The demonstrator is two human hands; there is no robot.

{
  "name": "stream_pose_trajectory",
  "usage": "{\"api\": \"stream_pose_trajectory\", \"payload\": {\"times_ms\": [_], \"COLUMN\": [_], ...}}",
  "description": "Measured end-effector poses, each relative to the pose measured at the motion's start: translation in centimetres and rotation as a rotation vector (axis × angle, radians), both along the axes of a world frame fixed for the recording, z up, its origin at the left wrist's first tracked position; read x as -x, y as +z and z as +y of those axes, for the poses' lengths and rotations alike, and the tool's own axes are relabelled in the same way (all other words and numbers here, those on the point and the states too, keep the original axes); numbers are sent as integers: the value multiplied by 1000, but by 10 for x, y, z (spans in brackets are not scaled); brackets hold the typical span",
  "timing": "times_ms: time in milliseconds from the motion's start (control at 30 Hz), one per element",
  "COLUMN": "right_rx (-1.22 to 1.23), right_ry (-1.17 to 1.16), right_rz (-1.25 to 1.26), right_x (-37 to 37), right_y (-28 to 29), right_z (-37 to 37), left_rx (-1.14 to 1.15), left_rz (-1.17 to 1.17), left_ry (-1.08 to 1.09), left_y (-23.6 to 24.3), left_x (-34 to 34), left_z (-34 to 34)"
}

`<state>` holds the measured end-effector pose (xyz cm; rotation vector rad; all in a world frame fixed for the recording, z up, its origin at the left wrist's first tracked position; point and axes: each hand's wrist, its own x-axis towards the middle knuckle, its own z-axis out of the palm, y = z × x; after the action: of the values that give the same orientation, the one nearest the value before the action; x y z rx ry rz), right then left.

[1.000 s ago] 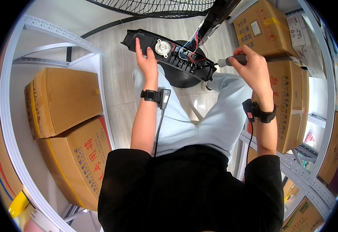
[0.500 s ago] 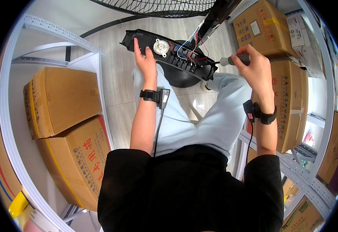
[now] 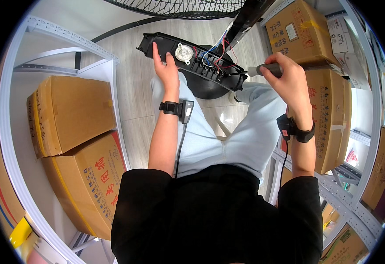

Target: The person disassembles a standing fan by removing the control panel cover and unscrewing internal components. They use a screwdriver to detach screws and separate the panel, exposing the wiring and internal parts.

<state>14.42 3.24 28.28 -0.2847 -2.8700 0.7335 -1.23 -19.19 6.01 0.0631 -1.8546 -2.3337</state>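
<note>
Right hand's grip (image 3: 286, 80) clamps a grey-handled screwdriver (image 3: 266, 70), fingers angled leftward.
Its shank (image 3: 240, 73) reaches the right end of a black panel (image 3: 194, 67) with white disc (image 3: 184, 53) and coloured wires (image 3: 223, 44), at the knees (image 3: 255, 90); left hand (image 3: 168, 75) touches it, clamping unclear. Screwdriver sits slightly farther left than half a second ago.

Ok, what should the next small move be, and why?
Probably have the right hand check that the tip of the screwdriver is seated: it reaches the right end of the black panel, near wires, but contact is unclear here.
</note>
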Motion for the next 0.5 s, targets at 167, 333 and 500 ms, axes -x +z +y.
{"api": "stream_pose_trajectory", "payload": {"times_ms": [167,333,500], "right_rx": [39,-119,-16], "right_ry": [118,123,194], "right_rz": [-16,26,165], "right_x": [-3,0,2], "right_y": [2,-11,-14], "right_z": [-6,-4,1], "left_rx": [-19,1,1], "left_rz": [-44,-21,-44], "left_ry": [-10,-4,-37], "left_y": [4,3,8], "left_x": [-3,-2,-4], "left_z": [1,0,0]}}
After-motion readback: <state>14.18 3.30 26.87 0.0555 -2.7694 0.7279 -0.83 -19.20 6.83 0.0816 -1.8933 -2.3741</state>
